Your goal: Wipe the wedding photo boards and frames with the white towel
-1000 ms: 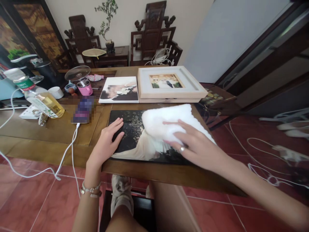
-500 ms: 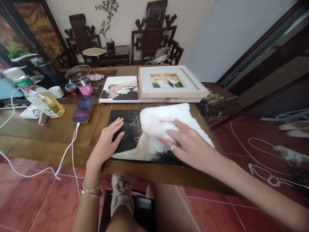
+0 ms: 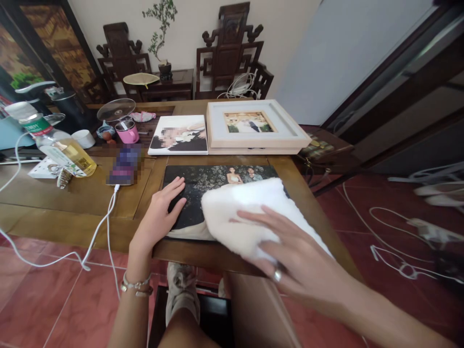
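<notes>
A dark photo panel [image 3: 203, 181] lies flat at the table's near edge, with two people pictured near its top. My left hand [image 3: 163, 210] rests on the panel's left edge, fingers stretched out and holding nothing. Under my right hand [image 3: 286, 241] a white towel [image 3: 232, 208] covers the panel's lower right part and reaches over the table's front edge. The right fingers press on the towel, thumb side partly hidden in its folds. A ring sits on one right finger.
Behind the panel are a white-edged photo block [image 3: 179, 135] and a pale box with a framed photo [image 3: 253, 145]. To the left lie a phone [image 3: 125, 164] on a white cable [image 3: 108, 212], a tilted drink bottle [image 3: 65, 150] and a pink mug [image 3: 127, 131]. The wooden table [image 3: 119, 205] ends close to my knees.
My right hand has pulled the towel down towards me, uncovering the two pictured people at the panel's top. My left hand has stayed in place.
</notes>
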Tool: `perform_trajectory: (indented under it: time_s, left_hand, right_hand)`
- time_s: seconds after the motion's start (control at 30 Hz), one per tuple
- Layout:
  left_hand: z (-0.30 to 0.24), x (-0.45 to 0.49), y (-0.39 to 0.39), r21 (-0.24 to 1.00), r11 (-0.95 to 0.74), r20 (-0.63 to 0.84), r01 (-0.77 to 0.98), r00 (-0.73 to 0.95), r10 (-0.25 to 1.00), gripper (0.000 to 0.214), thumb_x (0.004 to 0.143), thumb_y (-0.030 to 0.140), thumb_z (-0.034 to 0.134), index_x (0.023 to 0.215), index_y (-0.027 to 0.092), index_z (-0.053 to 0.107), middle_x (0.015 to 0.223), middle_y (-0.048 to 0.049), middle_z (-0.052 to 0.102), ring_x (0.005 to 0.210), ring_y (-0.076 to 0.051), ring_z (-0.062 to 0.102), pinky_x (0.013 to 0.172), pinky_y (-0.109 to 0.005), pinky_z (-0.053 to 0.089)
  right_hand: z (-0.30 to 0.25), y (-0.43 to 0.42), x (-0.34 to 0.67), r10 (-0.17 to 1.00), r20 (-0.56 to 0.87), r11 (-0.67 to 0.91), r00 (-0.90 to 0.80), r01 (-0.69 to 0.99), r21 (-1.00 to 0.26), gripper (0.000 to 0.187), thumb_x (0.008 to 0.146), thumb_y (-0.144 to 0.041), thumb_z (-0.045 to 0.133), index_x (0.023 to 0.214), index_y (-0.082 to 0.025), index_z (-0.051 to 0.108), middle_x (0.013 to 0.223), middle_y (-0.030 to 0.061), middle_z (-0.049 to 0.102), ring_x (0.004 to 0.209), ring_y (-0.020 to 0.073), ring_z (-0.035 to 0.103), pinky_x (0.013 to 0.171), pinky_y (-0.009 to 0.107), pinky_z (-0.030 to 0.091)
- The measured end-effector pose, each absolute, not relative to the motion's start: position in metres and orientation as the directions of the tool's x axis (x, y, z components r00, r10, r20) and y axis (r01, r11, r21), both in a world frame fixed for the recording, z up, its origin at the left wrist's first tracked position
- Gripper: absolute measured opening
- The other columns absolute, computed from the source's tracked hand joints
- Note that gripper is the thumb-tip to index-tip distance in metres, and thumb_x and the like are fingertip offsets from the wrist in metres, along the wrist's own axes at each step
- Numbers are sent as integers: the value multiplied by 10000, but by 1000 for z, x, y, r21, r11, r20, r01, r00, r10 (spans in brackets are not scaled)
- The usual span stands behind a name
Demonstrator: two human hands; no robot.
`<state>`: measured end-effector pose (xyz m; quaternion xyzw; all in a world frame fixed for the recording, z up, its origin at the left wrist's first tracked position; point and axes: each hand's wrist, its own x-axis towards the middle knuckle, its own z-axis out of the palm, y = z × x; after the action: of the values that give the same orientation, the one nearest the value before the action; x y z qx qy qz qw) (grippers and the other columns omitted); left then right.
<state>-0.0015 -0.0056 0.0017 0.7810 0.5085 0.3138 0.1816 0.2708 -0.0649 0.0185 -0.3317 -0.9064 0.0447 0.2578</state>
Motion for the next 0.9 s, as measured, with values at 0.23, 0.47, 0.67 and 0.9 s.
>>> perform_trajectory:
  time_s: [0.23,0.47,0.67,0.9]
  left_hand:
    - [3,-2,-6,608,-422,307,672,291,906,376,941,263,491,1294,165,578,1427,-101,519,1371,-230,430,1153,-454,345]
    - [2,-2,-6,606,-423,306,673,293,906,382,939,254,495,1290,127,577,1424,-116,521,1374,-225,425,1154,-435,345]
    - [1,-2,-6,612,-420,306,670,289,907,383,940,252,491,1295,134,575,1424,-114,522,1371,-232,430,1152,-447,346]
    - [1,-1,-6,606,-419,308,676,286,907,391,938,254,495,1292,106,574,1417,-133,526,1366,-239,437,1144,-444,356]
  right_hand:
    - [26,16,264,746,364,652,-557,721,-234,356,941,-349,394,661,-212,566,824,123,653,886,296,613,797,453,486]
    - [29,55,258,862,299,497,-409,794,-349,382,931,-436,389,625,-222,472,665,36,516,685,218,526,666,340,420]
    - [21,8,249,751,418,634,-511,734,-243,298,937,-298,413,726,-189,594,921,153,669,981,307,604,861,491,474]
    - [15,-87,250,604,482,793,-635,543,-278,165,794,-92,497,702,-202,579,1248,127,642,1277,295,487,1087,587,334]
